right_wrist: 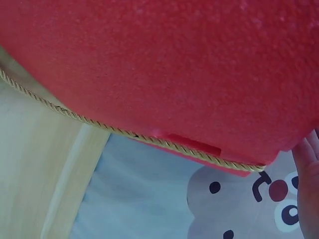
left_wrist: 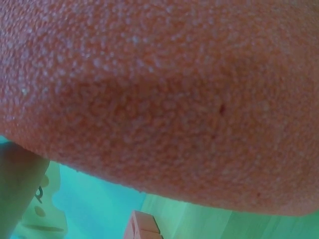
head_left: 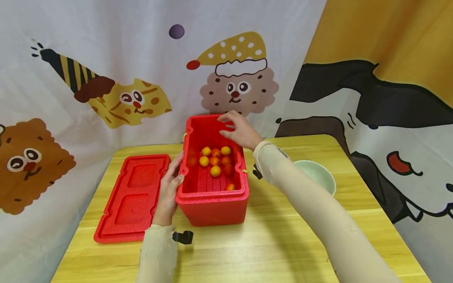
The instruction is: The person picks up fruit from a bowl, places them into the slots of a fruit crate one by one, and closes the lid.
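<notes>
A deep red foam box (head_left: 212,210) stands lidless on the table, with several small round yellow and orange-red fruits (head_left: 215,171) on its floor. My left hand (head_left: 170,188) lies against the box's left outer side, fingers stretched along it and thumb at the rim. Over the far right rim hovers my right hand (head_left: 240,127), its fingers loosely bent and nothing seen in them. The box wall (left_wrist: 164,109) fills most of the left wrist view. In the right wrist view, a twisted gold rope (right_wrist: 174,146) runs along the box, and part of my right hand shows at the edge.
A red lid (head_left: 136,196) with two recessed panels lies left of the box. To the right, a pale green bowl (head_left: 323,175) is partly hidden by my right forearm. Behind the wooden table (head_left: 233,251) hangs a cartoon-printed cloth (head_left: 141,23).
</notes>
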{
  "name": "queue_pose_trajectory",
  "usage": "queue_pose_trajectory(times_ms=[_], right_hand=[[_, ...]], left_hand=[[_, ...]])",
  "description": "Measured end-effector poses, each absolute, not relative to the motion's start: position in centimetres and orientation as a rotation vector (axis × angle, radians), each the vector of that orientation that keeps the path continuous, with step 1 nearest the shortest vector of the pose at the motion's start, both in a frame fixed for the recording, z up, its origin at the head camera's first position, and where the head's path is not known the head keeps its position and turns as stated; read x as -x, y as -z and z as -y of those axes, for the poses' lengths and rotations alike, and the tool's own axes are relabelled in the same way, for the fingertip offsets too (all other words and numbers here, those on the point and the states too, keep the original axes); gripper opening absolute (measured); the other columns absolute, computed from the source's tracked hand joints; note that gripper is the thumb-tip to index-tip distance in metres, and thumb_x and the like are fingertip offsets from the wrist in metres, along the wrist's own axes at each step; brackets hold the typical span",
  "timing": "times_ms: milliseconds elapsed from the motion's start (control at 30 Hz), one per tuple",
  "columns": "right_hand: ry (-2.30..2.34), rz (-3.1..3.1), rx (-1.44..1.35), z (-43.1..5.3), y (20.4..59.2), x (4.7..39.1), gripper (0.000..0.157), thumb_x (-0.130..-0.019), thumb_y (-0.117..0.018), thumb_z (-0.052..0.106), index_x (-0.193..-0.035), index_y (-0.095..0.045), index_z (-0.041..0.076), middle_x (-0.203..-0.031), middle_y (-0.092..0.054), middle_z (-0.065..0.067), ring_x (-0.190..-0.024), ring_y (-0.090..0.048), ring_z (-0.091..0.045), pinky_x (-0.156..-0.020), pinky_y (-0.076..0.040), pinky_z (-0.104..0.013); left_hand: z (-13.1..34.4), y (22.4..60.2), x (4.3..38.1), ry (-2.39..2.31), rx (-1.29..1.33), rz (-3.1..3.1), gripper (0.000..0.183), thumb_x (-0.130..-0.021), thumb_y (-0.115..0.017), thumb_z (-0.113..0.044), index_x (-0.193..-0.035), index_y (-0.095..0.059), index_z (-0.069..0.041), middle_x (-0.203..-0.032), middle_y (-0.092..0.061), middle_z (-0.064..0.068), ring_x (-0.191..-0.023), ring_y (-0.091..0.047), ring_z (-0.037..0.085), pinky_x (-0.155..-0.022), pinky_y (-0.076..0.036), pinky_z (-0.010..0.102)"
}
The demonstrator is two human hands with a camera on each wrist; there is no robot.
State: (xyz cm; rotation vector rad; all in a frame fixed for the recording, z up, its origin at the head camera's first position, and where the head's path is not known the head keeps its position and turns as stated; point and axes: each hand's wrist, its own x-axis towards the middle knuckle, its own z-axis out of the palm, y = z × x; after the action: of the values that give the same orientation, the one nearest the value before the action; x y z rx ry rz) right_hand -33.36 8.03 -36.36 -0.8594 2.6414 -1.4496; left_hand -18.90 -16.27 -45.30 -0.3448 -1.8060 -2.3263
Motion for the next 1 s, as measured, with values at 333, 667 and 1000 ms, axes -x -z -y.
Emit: queue_pose_trajectory(times_ms=[333,667,1000], right_hand=[[1.677,-2.558,0.811,-10.7,36.6,32.7,0.033,-0.09,-0.07,0.012,-0.121,-0.063,0.003,-0.119,-0.056,-0.009,-0.113,-0.055,-0.031,-0.1,-0.045,-0.043],[1.716,-2.594,0.731,-13.6,36.1,31.6,0.035,-0.092,-0.067,0.011,-0.124,-0.06,-0.002,-0.125,-0.055,-0.018,-0.116,-0.053,-0.037,-0.101,-0.044,-0.042],[1.607,-2.698,0.658,-16.3,34.2,28.6,0.032,-0.092,-0.066,0.007,-0.121,-0.061,-0.005,-0.123,-0.058,-0.018,-0.111,-0.057,-0.033,-0.098,-0.047,-0.042]], left_hand=[[16.2,45.4,19.0,2.301,0.363,1.812,0.061,-0.089,-0.044,0.001,-0.15,-0.04,-0.005,-0.154,-0.034,0.005,-0.138,-0.032,0.024,-0.099,-0.046,0.031],[16.2,45.4,19.1,2.302,0.351,1.827,0.061,-0.09,-0.045,0.0,-0.15,-0.04,-0.006,-0.154,-0.034,0.003,-0.138,-0.032,0.023,-0.098,-0.046,0.03],[16.2,45.3,19.0,2.321,0.328,1.813,0.061,-0.089,-0.043,0.002,-0.15,-0.04,-0.005,-0.154,-0.035,0.004,-0.137,-0.032,0.023,-0.097,-0.047,0.03]])
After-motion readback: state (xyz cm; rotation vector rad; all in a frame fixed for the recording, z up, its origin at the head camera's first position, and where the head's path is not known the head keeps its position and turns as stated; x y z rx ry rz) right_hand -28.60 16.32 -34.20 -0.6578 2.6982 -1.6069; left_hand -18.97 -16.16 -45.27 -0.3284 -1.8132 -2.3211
